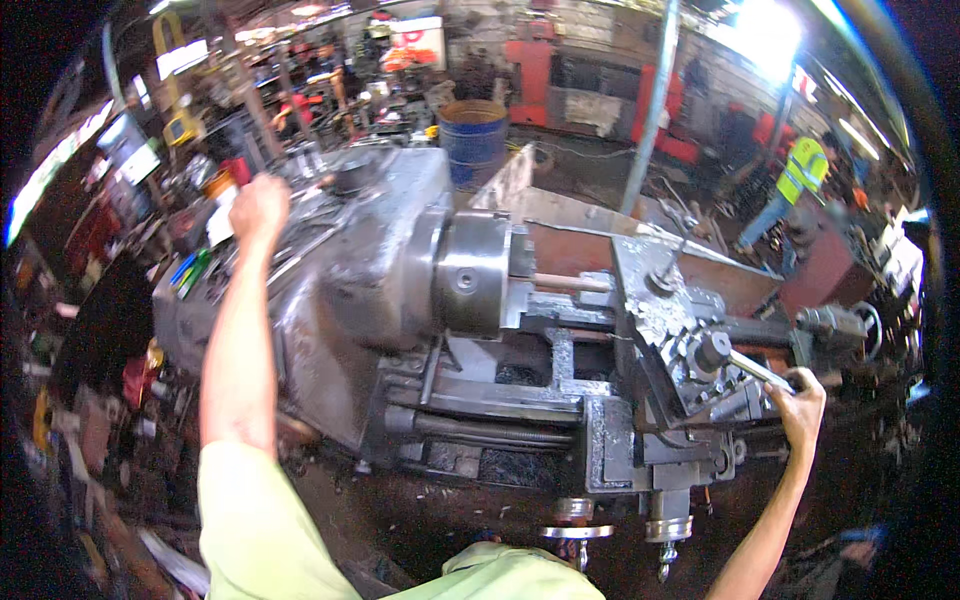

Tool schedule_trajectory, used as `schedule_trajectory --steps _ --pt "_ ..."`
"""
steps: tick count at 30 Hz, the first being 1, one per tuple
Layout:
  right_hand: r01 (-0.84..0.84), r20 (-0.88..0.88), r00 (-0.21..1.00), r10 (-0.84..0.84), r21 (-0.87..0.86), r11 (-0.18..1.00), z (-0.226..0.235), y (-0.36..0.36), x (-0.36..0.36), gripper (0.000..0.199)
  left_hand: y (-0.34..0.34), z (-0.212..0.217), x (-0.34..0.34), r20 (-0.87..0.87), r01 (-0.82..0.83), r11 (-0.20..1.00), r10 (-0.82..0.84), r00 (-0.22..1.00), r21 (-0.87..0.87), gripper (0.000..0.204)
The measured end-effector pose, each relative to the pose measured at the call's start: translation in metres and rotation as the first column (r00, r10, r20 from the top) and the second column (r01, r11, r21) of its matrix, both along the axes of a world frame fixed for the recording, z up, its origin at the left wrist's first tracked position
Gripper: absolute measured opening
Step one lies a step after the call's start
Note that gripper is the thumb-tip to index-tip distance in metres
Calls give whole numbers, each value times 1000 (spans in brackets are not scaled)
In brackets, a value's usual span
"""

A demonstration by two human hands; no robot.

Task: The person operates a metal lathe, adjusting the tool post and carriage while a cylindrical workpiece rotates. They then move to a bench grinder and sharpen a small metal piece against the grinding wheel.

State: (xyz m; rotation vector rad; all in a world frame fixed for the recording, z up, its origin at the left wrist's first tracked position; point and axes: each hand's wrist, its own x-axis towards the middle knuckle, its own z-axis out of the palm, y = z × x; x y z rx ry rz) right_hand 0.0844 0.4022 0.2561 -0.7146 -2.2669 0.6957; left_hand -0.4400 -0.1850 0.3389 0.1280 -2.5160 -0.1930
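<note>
A metal lathe fills the middle of the view. Its round chuck (pixel 474 272) grips a thin rod (pixel 570 282) that points toward the carriage. My right hand (pixel 800 402) is closed around the end of a steel handle (pixel 755 368), whose round head (pixel 711 351) sits on the chip-covered tool post (pixel 665 315). My left arm is stretched over the grey headstock (pixel 375 270). There my left hand (pixel 260 210) is closed above loose tools lying on top; what it holds, if anything, is hidden.
A blue drum (pixel 473 140) stands behind the headstock. Two handwheels (pixel 576 532) hang at the lathe's front, and the tailstock (pixel 835 325) is at the right. Farther right, a person in a yellow vest (pixel 803 168) bends over. A pale post (pixel 652 110) rises behind the lathe.
</note>
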Motion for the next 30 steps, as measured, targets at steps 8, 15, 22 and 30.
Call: schedule_trajectory --steps 8,15,22,30 --pt "22 34 999 -22 10 1000 2 0 0 26 -49 5 -64 -44 50 975 -61 997 -217 53" --pt "61 54 997 -61 1 998 3 3 2 36 -36 33 -48 -39 152 976 -160 986 -155 54" --pt "40 91 995 -51 112 993 8 -1 4 31 39 3 88 -492 512 850 -502 711 -128 47" --pt "-274 -523 851 45 -369 888 -56 65 64 35 99 -386 427 856 394 891 -375 356 227 47"
